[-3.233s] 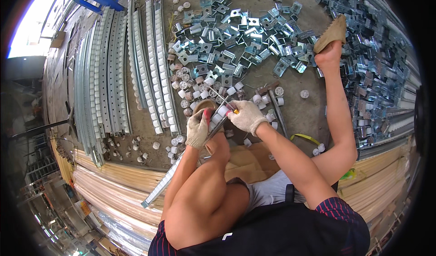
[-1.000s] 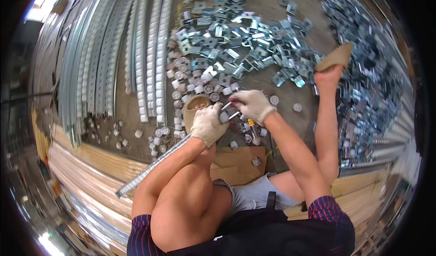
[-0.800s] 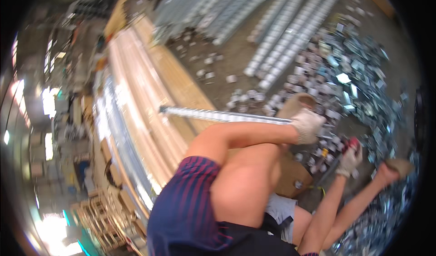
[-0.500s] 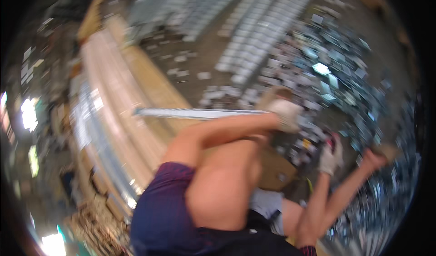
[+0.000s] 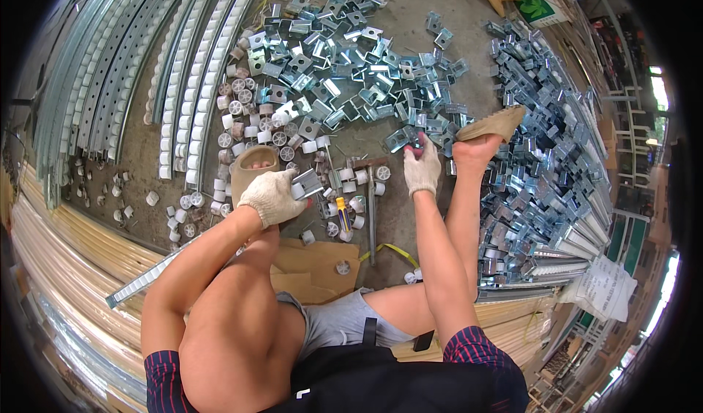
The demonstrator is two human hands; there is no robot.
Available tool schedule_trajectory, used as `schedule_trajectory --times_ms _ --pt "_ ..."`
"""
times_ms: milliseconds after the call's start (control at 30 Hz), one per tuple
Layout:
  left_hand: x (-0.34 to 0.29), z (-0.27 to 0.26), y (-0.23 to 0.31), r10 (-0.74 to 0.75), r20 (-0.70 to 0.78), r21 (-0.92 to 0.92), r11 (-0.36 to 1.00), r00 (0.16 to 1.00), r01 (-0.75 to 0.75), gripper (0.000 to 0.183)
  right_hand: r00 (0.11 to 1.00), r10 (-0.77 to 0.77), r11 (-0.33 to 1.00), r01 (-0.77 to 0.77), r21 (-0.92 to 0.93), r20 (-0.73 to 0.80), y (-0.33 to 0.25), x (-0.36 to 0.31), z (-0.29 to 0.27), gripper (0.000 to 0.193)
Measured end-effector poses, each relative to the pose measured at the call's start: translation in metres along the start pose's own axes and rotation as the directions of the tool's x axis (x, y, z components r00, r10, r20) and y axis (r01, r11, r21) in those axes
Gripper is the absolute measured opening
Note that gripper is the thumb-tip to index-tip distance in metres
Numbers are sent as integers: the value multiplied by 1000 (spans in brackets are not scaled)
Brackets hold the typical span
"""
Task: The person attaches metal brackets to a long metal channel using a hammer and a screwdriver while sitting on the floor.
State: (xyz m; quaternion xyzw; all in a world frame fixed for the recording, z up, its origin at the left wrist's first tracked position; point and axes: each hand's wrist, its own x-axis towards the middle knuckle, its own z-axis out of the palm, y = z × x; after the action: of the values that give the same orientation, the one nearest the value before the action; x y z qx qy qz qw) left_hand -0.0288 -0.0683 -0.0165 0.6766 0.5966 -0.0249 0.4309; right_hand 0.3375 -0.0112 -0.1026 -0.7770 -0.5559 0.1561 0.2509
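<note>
The left grip (image 5: 271,197) was wrapped round the rail (image 5: 150,274) near its end; the right grip (image 5: 422,170), half-curled, was at a bracket (image 5: 398,140), hold unclear.

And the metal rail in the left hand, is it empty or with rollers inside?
Not empty: white rollers show in the rail; the part behind the left hand is hidden.
</note>
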Motion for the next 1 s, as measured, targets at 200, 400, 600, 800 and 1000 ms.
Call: schedule_trajectory --times_ms 200,400,600,800,1000 --pt "0 8 -8 1 -14 -6 1000 1000 -1 74 981 179 966 -160 -203 80 -22 19 24 70" --pt "-3 4 -7 5 -2 -21 1000 1000 -5 84 988 67 957 -25 -290 136 -32 5 17 50" --pt "2 2 -9 32 63 7 999 998 -33 84 965 43 899 -150 412 259 -71 -43 1 52" --pt "11 -10 -2 7 266 -118 993 964 25 92 744 74 393 -633 666 664 -93 -94 22 42" --pt "6 1 -9 -3 160 -117 993 987 22 89 822 125 336 -562 756 556 -93 -113 40 44"
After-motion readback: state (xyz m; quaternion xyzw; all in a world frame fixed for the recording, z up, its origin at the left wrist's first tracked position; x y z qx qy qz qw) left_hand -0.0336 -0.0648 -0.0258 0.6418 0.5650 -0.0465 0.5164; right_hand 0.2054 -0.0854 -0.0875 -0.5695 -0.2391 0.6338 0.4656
